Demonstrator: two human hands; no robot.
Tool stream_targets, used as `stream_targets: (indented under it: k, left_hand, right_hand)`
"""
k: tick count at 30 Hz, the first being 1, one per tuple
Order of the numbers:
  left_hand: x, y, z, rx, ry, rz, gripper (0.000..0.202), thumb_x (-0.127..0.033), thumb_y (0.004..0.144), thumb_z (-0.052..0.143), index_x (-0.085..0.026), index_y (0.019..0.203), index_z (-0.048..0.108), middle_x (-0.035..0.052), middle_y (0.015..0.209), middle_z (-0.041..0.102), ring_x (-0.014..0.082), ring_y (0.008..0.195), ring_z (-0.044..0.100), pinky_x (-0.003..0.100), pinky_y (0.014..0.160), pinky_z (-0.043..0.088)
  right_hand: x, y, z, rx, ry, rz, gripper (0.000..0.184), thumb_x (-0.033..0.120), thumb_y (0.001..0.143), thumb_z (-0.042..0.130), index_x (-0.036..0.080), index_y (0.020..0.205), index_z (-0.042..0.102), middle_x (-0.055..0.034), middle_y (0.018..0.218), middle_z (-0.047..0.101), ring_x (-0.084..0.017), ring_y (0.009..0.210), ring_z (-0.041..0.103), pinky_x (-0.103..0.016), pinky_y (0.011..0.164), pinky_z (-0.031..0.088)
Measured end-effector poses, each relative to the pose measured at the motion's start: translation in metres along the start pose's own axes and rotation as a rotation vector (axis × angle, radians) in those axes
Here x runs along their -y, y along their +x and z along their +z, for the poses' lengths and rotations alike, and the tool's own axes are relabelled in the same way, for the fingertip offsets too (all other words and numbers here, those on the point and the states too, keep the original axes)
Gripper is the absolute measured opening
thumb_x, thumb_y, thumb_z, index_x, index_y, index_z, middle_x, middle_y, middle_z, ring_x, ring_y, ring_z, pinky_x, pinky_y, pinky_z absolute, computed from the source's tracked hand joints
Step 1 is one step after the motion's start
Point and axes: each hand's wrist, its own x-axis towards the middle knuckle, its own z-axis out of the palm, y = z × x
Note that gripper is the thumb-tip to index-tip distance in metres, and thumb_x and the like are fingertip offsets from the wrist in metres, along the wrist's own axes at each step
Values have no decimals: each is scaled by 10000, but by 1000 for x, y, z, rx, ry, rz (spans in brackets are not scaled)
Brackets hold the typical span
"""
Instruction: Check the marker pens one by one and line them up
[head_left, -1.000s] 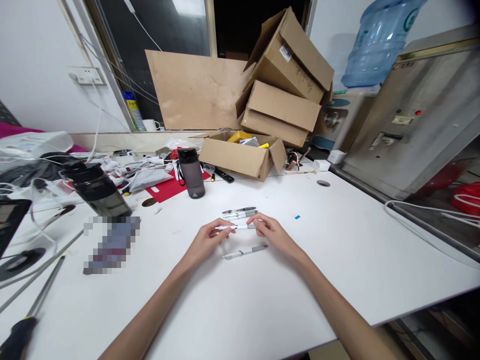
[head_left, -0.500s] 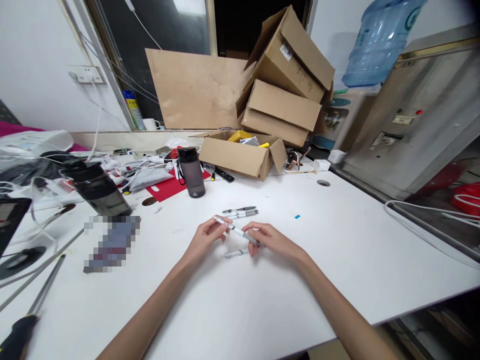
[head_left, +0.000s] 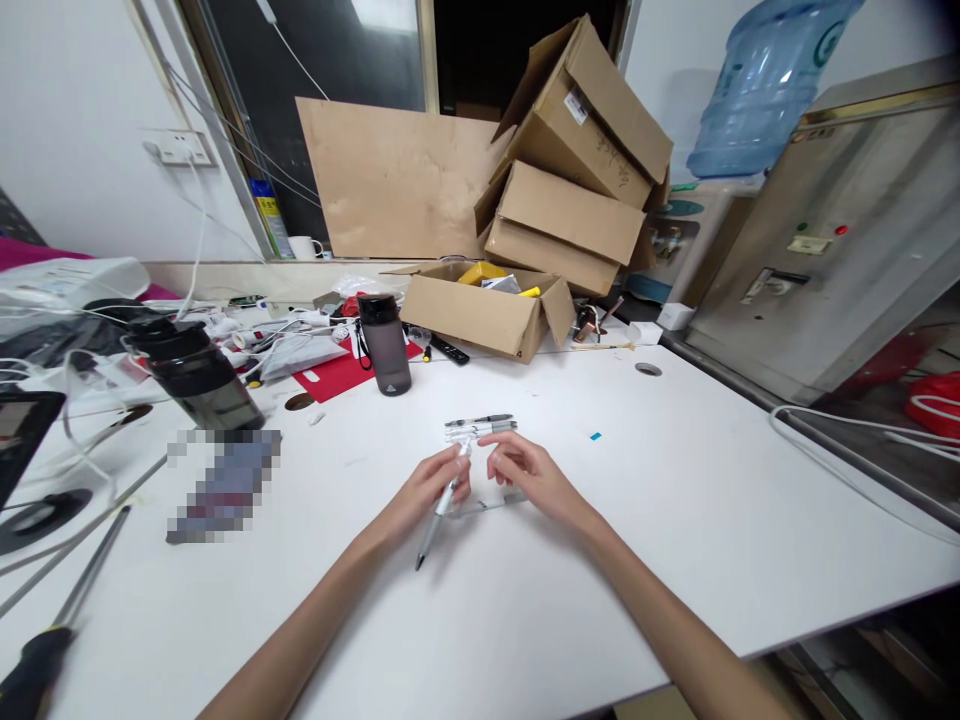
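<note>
My left hand [head_left: 429,493] is closed round a grey and white pen [head_left: 439,512], which points down and towards me over the white table [head_left: 675,500]. My right hand [head_left: 525,474] hovers just right of the pen's upper end, fingers curled, with nothing clearly in them. Another pen [head_left: 491,503] lies on the table under my hands. Two more pens [head_left: 481,425] lie side by side just beyond my fingers.
A dark water bottle [head_left: 383,343] stands beyond the pens, and a bigger dark jar [head_left: 193,376] sits at left. An open cardboard box [head_left: 484,306] and stacked boxes [head_left: 574,170] fill the back. Cables, a screwdriver [head_left: 45,655] and a red mat [head_left: 337,374] lie at left.
The pen was held level between both hands, then tilted. Now my left hand alone holds it, tip swung down towards me, and my right hand has come off it.
</note>
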Motion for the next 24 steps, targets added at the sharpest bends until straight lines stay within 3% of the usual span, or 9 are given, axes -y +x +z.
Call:
stream_targets:
  k: [7, 13, 16, 19, 24]
  left_hand:
    - [0, -2, 1, 96, 169, 26, 413, -529, 969, 487, -200, 720, 511, -24, 636, 436, 149, 635, 426, 279, 652, 380]
    - [-2, -3, -1, 106, 183, 25, 390, -535, 963, 506, -192, 800, 597, -14, 652, 492, 153, 649, 470, 271, 659, 399]
    - [-4, -3, -2, 107, 197, 26, 367, -510, 978, 500, -189, 878, 648, -1, 690, 554, 157, 677, 516, 267, 675, 408]
    - [-2, -2, -5, 119, 173, 33, 356, -497, 980, 503, -184, 921, 663, 11, 729, 580, 162, 694, 539, 273, 689, 422]
    - [8, 1, -12, 107, 184, 25, 316, -463, 976, 513, -186, 947, 664, 12, 742, 592, 164, 704, 547, 266, 670, 411]
  right_hand:
    - [3, 0, 9, 8, -20, -66, 258, 438, 964, 562, 260, 1105, 686, -35, 1000, 696, -195, 928, 634, -329, 824, 467]
    - [3, 2, 7, -39, 40, -73, 243, 452, 923, 617, 242, 1017, 695, -20, 877, 655, -178, 824, 609, -311, 761, 480]
    - [0, 6, 2, -182, 116, -63, 259, 475, 905, 624, 234, 985, 674, -18, 815, 606, -179, 780, 576, -310, 725, 486]
    - [-4, 10, -6, -347, 285, -87, 251, 489, 915, 602, 241, 946, 625, -34, 940, 605, -190, 897, 590, -337, 848, 503]
    - [-7, 14, -20, -465, 610, -79, 266, 518, 906, 614, 276, 967, 522, -20, 946, 584, -188, 914, 603, -395, 925, 504]
